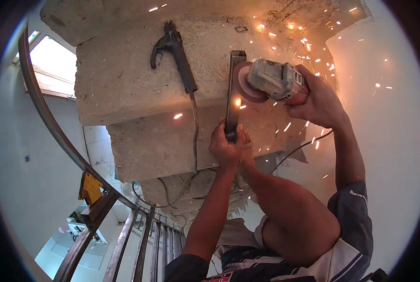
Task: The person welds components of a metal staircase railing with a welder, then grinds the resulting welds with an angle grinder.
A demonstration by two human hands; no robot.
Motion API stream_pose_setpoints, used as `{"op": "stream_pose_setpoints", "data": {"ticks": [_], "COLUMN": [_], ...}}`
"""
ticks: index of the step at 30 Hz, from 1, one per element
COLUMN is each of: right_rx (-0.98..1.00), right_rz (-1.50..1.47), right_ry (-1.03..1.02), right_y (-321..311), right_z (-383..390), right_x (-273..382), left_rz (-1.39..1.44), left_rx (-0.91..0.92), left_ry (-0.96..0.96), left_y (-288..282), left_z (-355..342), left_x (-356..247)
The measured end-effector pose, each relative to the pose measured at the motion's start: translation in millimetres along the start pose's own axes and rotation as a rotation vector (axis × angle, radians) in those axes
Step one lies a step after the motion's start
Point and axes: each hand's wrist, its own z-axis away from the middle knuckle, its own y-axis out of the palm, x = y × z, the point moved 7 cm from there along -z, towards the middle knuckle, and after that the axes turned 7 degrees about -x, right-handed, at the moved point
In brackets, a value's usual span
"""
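My right hand [322, 101] is closed around the body of an angle grinder [272, 77]. The grinder's reddish-brown disc [245, 87] is against the side of a square metal tube [233, 87], with a bright glow at their lower contact. Sparks [308, 47] fly off toward the upper right. Near the tube's lower end, my left hand [227, 146] grips it, resting beside my foot. To the left of the tube, a black welding electrode holder [179, 58] lies on a rough concrete step [125, 70].
A curved metal railing [55, 122] with upright bars runs along the left. A yellow, angled piece [91, 188] sits on it. Cables [196, 136] trail over the concrete steps, and the grinder's cord [299, 148] hangs near my right arm. A pale wall [384, 141] stands at right.
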Motion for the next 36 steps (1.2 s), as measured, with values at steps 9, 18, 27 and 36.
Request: {"op": "stream_pose_setpoints", "data": {"ticks": [9,18,27,36], "right_rx": [0.0,0.034,0.033,0.037], "right_rz": [-0.006,-0.034,0.007,0.025], "right_ry": [-0.007,0.03,-0.003,0.031], "right_y": [-1,3,-1,1], "right_z": [-3,-4,-1,-3], "right_x": [-6,-5,-6,-6], "left_rz": [-0.016,-0.01,0.024,-0.008], "left_rx": [-0.017,0.002,-0.034,-0.025], "left_ry": [0.025,0.021,0.064,0.051], "left_y": [1,1,1,1], "left_z": [-2,0,0,0], "left_x": [-3,3,-2,0]}}
